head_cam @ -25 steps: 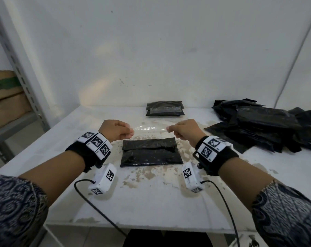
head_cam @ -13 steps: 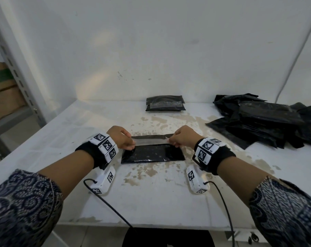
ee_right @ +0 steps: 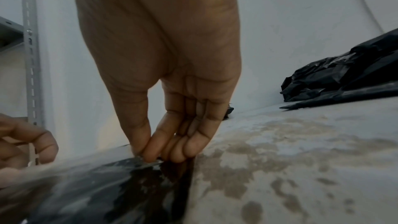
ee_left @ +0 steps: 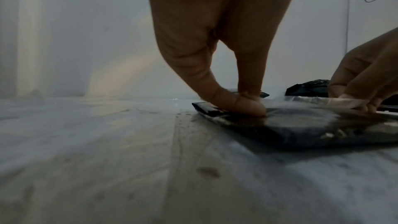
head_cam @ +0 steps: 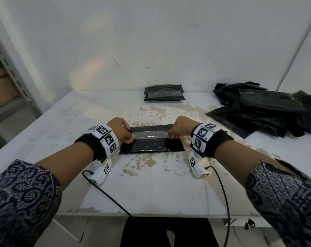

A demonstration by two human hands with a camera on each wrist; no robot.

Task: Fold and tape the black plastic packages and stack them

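Note:
A folded black plastic package [head_cam: 151,144] lies flat in the middle of the white table [head_cam: 151,189]. A strip of clear tape [head_cam: 150,134] stretches across its top over the fold. My left hand [head_cam: 123,131] pinches the tape's left end and presses it onto the package [ee_left: 290,123]; thumb and finger meet there [ee_left: 247,106]. My right hand [head_cam: 177,130] pinches the tape's right end [ee_right: 148,159] at the package's right edge [ee_right: 96,193]. A taped, folded package [head_cam: 164,92] lies at the back of the table near the wall.
A loose heap of black plastic packages [head_cam: 268,111] fills the table's back right corner. A metal shelf upright [head_cam: 12,72] stands to the left, with cardboard boxes behind it. Cables hang off the table's front edge. The tabletop paint is worn in patches.
Both hands came down from above the table, holding the stretched tape, and laid it onto the folded package. The head view has dipped and moved closer.

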